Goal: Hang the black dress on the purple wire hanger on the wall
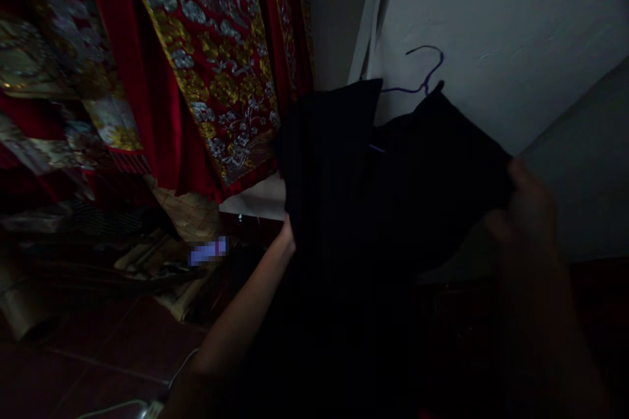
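Observation:
A black garment [373, 196] hangs on a purple wire hanger [426, 76] in front of me, filling the middle of the view. My left hand [287, 236] reaches up behind the garment's left edge; its fingers are hidden by the cloth. My right hand [528, 209] is closed on the garment's right shoulder edge, dim and blurred in the low light.
Red robes with gold and silver embroidery [211, 59] hang at the upper left. Woven baskets and clutter [187, 216] lie on the dark red tiled floor [98, 347]. A pale wall [515, 26] stands behind the hanger.

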`<action>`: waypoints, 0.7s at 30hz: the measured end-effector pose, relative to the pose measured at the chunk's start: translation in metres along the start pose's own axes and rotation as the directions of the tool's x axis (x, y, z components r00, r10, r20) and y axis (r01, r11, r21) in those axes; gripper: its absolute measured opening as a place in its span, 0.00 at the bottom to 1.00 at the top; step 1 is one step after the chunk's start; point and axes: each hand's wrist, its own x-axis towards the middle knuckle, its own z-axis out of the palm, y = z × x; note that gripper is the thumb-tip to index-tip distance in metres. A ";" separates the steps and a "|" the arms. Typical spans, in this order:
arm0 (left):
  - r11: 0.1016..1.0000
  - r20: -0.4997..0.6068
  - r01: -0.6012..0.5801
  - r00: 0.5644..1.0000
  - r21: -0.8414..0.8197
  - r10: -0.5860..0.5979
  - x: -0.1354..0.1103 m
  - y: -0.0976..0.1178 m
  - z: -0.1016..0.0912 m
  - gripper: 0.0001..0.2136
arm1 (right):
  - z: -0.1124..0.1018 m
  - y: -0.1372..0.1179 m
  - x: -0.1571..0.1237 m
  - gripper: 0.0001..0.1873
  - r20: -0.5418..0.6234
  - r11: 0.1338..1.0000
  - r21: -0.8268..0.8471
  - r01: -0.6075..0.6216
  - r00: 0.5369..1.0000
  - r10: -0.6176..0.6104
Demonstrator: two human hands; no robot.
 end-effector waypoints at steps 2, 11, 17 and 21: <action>0.999 -0.031 0.001 1.000 -0.039 -0.003 -0.004 0.003 0.001 0.33 | 0.017 0.006 -0.006 0.09 0.049 0.996 0.028 -0.090 0.995 0.088; 0.880 -0.179 -0.455 0.863 0.133 0.473 -0.058 -0.014 -0.025 0.27 | 0.007 0.033 -0.015 0.11 0.181 0.982 -0.067 -0.176 0.966 0.186; 0.933 -0.139 -0.217 0.954 0.288 0.266 -0.072 -0.032 -0.014 0.25 | -0.026 0.060 -0.031 0.15 -0.070 0.988 -0.098 0.118 0.990 -0.125; 0.944 -0.107 -0.164 0.973 0.285 0.202 -0.077 -0.043 0.004 0.27 | -0.037 0.100 -0.106 0.16 -0.312 0.897 -0.300 0.325 0.855 -0.414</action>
